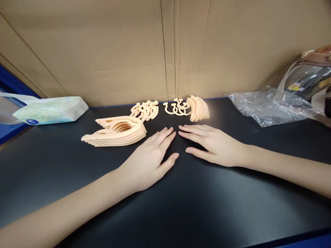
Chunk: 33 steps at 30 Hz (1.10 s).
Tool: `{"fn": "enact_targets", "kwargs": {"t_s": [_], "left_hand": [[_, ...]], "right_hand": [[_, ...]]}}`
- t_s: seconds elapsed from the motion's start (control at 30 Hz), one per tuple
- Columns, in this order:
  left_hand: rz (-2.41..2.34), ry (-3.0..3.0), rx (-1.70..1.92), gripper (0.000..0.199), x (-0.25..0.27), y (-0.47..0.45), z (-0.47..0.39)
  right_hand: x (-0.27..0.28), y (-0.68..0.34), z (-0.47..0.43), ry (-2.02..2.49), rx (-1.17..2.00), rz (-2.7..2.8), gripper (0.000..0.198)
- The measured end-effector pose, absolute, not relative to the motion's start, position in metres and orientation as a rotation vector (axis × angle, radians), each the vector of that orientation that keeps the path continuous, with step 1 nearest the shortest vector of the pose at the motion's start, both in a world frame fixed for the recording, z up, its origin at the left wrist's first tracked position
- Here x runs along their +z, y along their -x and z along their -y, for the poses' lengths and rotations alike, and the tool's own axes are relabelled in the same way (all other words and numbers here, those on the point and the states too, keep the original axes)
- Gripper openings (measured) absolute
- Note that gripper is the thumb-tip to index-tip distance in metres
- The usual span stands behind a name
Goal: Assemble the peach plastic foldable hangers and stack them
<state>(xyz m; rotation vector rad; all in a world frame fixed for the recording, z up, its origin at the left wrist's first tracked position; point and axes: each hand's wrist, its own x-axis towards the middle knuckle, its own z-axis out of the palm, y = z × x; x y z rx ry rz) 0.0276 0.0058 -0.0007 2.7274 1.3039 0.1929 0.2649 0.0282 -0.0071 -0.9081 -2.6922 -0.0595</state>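
My left hand [152, 155] rests palm down on the black table, fingers stretched out and holding nothing. Just beyond its wrist side lies a stack of peach plastic hanger-like frames [119, 132]. My right hand [212, 143] also lies flat and empty, its fingertips close to those of the left but apart from them. Behind the hands sit three small groups of peach plastic parts: short curved pieces [146, 110], thin hooks [177, 107] and a row of longer curved bars [198, 108]. Neither hand touches any of these parts.
A tissue pack [54, 110] lies at the back left. Crumpled clear plastic film [274, 105] spreads at the back right, beside a transparent bottle with a strap [305, 79]. A cardboard wall [116, 51] stands behind the black table [201, 206].
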Motion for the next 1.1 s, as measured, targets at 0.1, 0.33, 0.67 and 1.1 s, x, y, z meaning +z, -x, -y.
{"fn": "enact_targets", "kwargs": {"t_s": [0.1,0.33,0.67,1.1], "left_hand": [[-1.297,-2.688,0.237,0.061,-0.0006,-0.0251,-0.0075],[-1.263,-2.715,0.241,0.061,-0.0015,-0.0221,-0.0095],[-1.233,-2.746,0.296,0.057,-0.0031,-0.0211,-0.0083],[-1.243,-2.77,0.258,0.06,-0.0034,-0.0214,-0.0085]], "right_hand": [[-0.0074,-0.2643,-0.0282,0.902,-0.03,2.673,0.051],[-0.0073,-0.2641,-0.0284,0.908,-0.025,2.678,0.051],[-0.0077,-0.2633,-0.0282,0.914,-0.005,2.659,0.049],[-0.0054,-0.2628,-0.0282,0.915,-0.07,2.705,0.052]]}}
